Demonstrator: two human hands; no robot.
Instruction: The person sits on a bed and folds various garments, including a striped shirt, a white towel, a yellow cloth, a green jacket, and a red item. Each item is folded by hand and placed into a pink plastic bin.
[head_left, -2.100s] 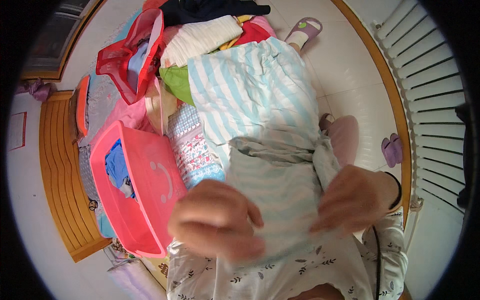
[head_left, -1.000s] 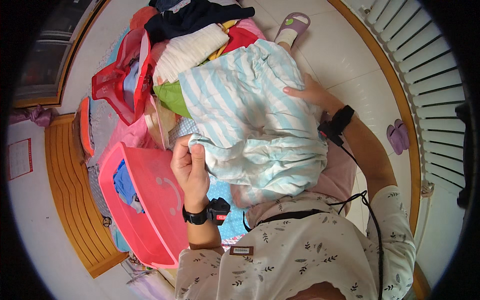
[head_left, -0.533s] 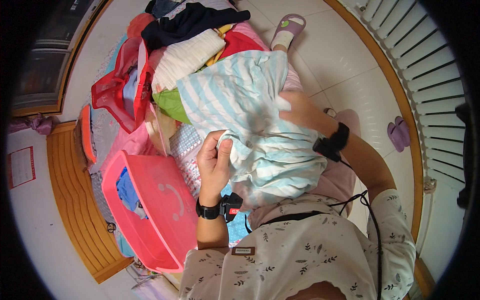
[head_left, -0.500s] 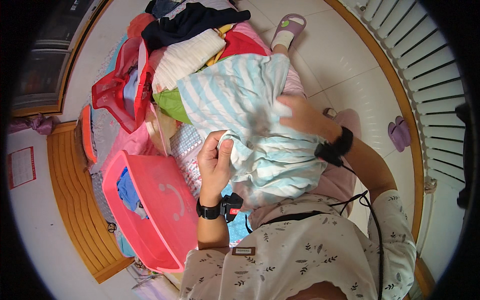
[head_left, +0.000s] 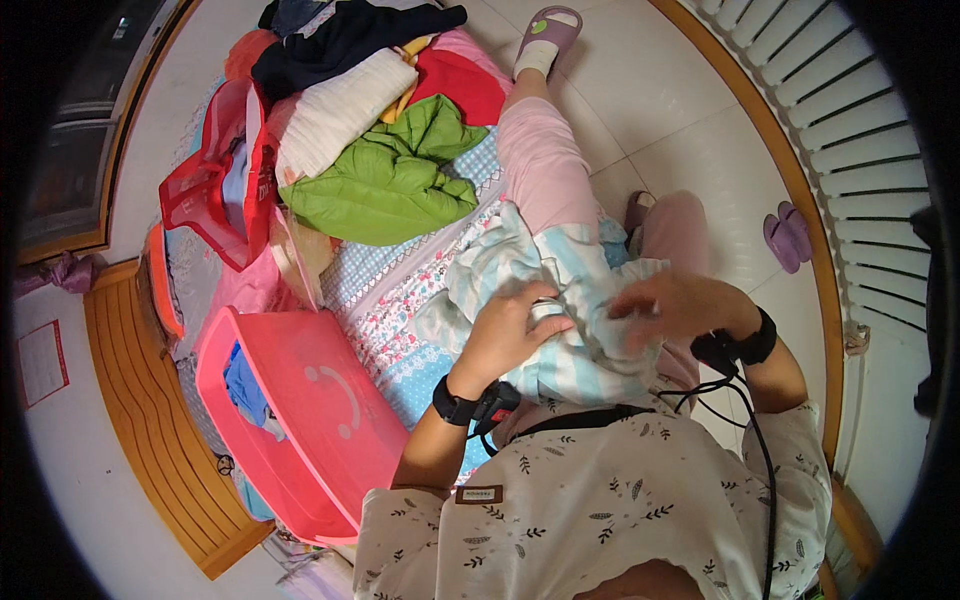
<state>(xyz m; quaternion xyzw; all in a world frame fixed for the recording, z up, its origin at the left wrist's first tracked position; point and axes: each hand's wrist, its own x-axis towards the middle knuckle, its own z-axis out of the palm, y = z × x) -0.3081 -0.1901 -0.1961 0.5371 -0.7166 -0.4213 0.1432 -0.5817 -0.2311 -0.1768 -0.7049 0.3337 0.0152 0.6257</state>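
A blue-and-white striped cloth garment (head_left: 590, 365) lies bunched over my lap and pink-trousered leg. Closed on a fold of it, fingers and thumb pinching, is my left hand (head_left: 512, 325). My right hand (head_left: 665, 305) is over the right part of the cloth, smeared by motion, so its grip cannot be made out. Ahead on the bed lie a green puffy jacket (head_left: 390, 185), a folded white cloth (head_left: 345, 105), a red cloth (head_left: 458, 85) and a dark navy garment (head_left: 355, 45).
To my left stands a pink plastic bin (head_left: 330, 390) with blue cloth inside. Beyond it is a red mesh bag (head_left: 215, 190) on the patterned bed sheet (head_left: 400, 300). On the right are tiled floor, purple slippers (head_left: 787, 238) and a white radiator (head_left: 850, 150).
The striped garment has been drawn back toward my lap and gathered, uncovering the green jacket and my leg. My left hand has moved right, and my right hand has come lower and further right.
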